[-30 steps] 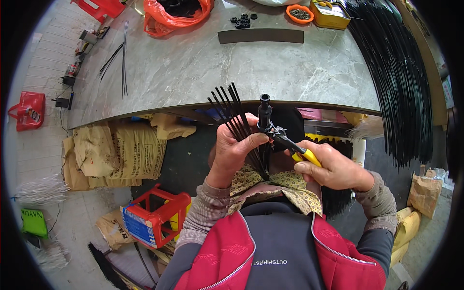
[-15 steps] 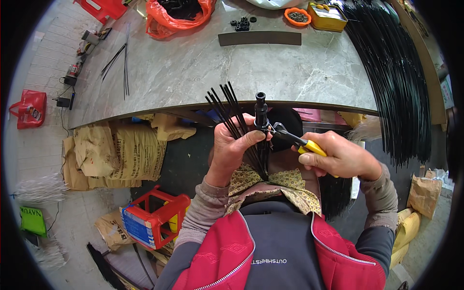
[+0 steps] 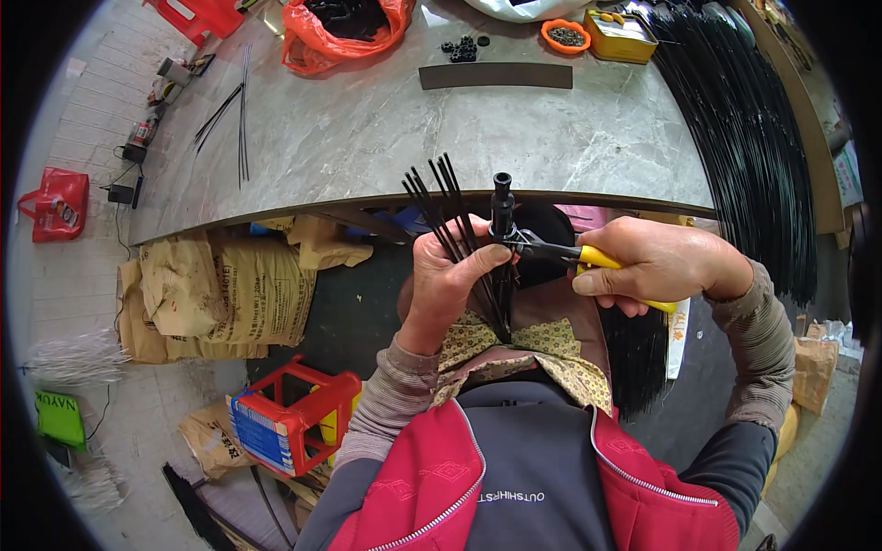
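Two hands are at work in front of the counter's near edge. The left hand (image 3: 447,273) is wrapped round a black tube (image 3: 502,209), its thumb pressed near the collar, with a fan of thin black rods (image 3: 439,207) rising past its fingers. The right hand (image 3: 654,264) is closed on yellow-handled pliers (image 3: 595,257), whose tip meets the tube's collar just beside the left thumb. That spot is small and dark, so I cannot tell whether the tip is biting on something or only touching.

The likeliest trouble, I'd judge, is a slip: if the tip lost its hold under a sideways pull, it could jump into the left thumb. A thumb that eased off could let the tube twist, and the fan, held only low down, might splay or cross.

Against the frame half a second ago, the right hand has gone up and outward, its elbow wider, and the pliers lie nearly level where they slanted. The left grip looks much the same.

Farther out on the counter (image 3: 340,133), a dark strip (image 3: 496,75) lies toward the far edge, an orange bowl (image 3: 564,50) and a yellow tin (image 3: 623,48) sit near the far right corner, and a thick bundle of long black strands (image 3: 749,165) hangs over the right end.
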Demonstrator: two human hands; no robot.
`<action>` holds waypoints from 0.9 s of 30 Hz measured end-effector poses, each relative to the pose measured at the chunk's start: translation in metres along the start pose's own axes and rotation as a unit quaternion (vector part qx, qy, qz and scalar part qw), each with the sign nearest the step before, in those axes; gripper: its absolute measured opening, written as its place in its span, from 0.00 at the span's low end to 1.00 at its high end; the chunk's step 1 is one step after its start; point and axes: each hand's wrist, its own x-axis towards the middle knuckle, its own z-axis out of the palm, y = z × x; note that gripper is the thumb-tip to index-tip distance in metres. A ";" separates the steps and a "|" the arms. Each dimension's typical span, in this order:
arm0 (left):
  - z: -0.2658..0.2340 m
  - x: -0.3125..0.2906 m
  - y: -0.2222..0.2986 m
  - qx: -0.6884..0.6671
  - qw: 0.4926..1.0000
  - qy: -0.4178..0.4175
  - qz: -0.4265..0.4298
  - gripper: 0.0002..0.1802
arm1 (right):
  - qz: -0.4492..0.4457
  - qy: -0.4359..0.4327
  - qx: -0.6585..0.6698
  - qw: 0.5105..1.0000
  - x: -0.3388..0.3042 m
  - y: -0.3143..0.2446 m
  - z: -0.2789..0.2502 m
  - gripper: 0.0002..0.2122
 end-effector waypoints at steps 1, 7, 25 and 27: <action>0.001 0.000 0.000 0.000 1.000 0.008 -0.002 0.08 | 0.023 0.002 -0.007 1.000 0.001 -0.003 0.000 0.13; -0.010 0.001 -0.002 -0.020 1.000 0.022 -0.007 0.08 | 0.008 0.014 0.052 0.998 0.015 -0.006 0.011 0.11; -0.042 -0.003 0.000 -0.064 0.995 0.082 0.001 0.10 | -0.275 0.203 0.161 0.926 0.090 0.041 0.085 0.09; -0.042 -0.003 0.001 -0.062 0.995 0.084 0.003 0.10 | -0.287 0.202 0.167 0.921 0.091 0.040 0.085 0.09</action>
